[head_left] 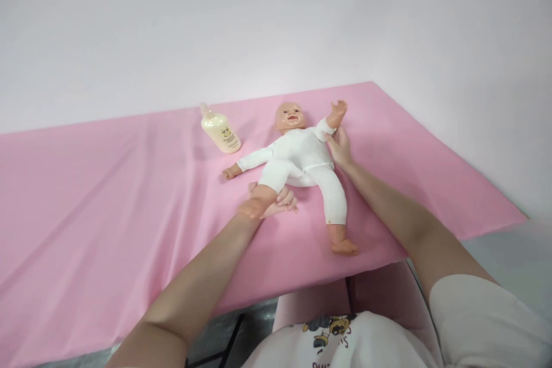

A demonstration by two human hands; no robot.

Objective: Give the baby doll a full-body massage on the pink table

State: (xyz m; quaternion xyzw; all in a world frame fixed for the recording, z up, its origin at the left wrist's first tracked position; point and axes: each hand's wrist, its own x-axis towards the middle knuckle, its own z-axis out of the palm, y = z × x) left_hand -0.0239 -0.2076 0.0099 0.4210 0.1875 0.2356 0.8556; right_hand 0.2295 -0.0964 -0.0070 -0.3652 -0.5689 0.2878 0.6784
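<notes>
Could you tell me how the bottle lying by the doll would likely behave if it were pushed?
The bottle lies on its side on the pink cloth, so it may roll. It looks rounded and plastic, probably not fragile. The cloth may slow it.

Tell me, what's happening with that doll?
A person has a baby doll in a white suit lying on its back on a pink sheet. Their left hand is wrapped around one of the doll's feet, and their right hand holds its raised arm near the shoulder. A pale bottle lies on the sheet beside the doll's head, untouched.
</notes>
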